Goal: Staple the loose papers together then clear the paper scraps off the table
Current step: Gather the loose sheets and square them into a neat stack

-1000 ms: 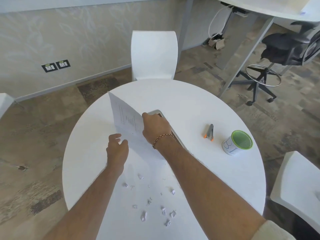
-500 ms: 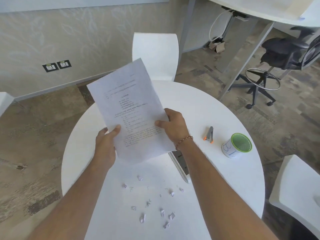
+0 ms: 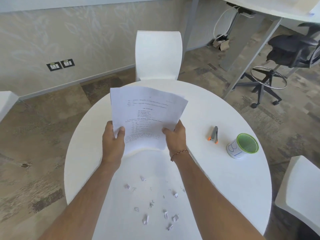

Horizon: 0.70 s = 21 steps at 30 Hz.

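1. Two hands hold up a stack of papers [image 3: 147, 116] over the middle of the round white table [image 3: 216, 179].
2. The left hand [image 3: 113, 141] pinches the left edge of the papers, with its thumb on the front sheet.
3. The right hand [image 3: 175, 137] pinches the right edge the same way, thumb on the front.
4. The sheets are not lined up. At the far edge you can see a few corners peeking out behind each other.
5. The stapler [image 3: 213, 133] lies on the table to the right of the papers, just past the right hand.
6. The stapler points away from the person, long way running near to far. Its orange end is the near end.
7. The right hand is much closer to the stapler than the left hand, so it looks like the one to reach for it. The left hand could keep the papers.
8. A green-rimmed cup [image 3: 242, 148] stands to the right of the stapler.
9. Small paper scraps [image 3: 155, 205] lie on the near part of the table, between the two arms. They are not cleared yet.
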Tool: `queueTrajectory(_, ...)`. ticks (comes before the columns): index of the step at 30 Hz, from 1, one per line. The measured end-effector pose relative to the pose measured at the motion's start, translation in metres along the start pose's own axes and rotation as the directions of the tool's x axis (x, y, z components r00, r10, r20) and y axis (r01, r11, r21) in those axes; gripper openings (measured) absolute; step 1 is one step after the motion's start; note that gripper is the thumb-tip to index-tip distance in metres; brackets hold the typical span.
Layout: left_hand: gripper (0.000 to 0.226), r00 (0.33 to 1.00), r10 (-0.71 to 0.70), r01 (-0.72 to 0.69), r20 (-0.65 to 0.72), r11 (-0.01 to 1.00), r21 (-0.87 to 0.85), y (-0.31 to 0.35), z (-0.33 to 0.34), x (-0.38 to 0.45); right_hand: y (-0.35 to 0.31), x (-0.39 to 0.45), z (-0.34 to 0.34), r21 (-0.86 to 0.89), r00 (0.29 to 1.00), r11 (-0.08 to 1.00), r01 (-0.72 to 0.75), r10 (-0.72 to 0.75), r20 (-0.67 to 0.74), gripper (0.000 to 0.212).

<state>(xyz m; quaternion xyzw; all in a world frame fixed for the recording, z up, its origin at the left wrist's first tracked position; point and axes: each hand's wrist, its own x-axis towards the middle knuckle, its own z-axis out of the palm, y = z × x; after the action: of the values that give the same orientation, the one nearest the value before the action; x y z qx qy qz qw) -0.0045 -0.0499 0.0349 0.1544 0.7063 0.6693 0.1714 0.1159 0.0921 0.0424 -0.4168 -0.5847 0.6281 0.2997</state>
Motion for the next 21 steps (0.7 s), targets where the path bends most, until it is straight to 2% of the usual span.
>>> queueTrajectory(2, 0.016, 0.999, -0.046, 0.046, 0.003, 0.999, -0.015, -0.006, -0.001, -0.001, 0.003, -0.001, 0.001, 0.044, 1.000, 0.999, -0.022, 0.022, -0.003, 0.040)
queueTrajectory(6, 0.030, 0.995, -0.097, 0.099, 0.026, 0.991, -0.092, -0.007, -0.006, 0.000, 0.004, -0.001, 0.003, 0.101, 0.998, 0.994, -0.050, 0.047, 0.039, 0.045)
queueTrajectory(12, 0.031, 0.996, -0.077, 0.081, 0.037, 0.990, -0.119, 0.002, -0.008, 0.004, 0.005, 0.003, 0.001, 0.108, 0.993, 0.993, -0.047, 0.035, 0.115, 0.044)
queueTrajectory(16, 0.029, 0.996, -0.079, 0.082, 0.035, 0.992, -0.100, 0.003, -0.006, 0.006, 0.003, 0.003, 0.004, 0.113, 0.995, 0.993, -0.042, 0.031, 0.094, 0.031)
queueTrajectory(21, 0.033, 0.996, -0.069, 0.074, 0.052, 0.992, -0.100, 0.004, -0.004, 0.006, 0.000, 0.009, 0.003, 0.131, 0.996, 0.991, -0.015, 0.003, 0.086, 0.033)
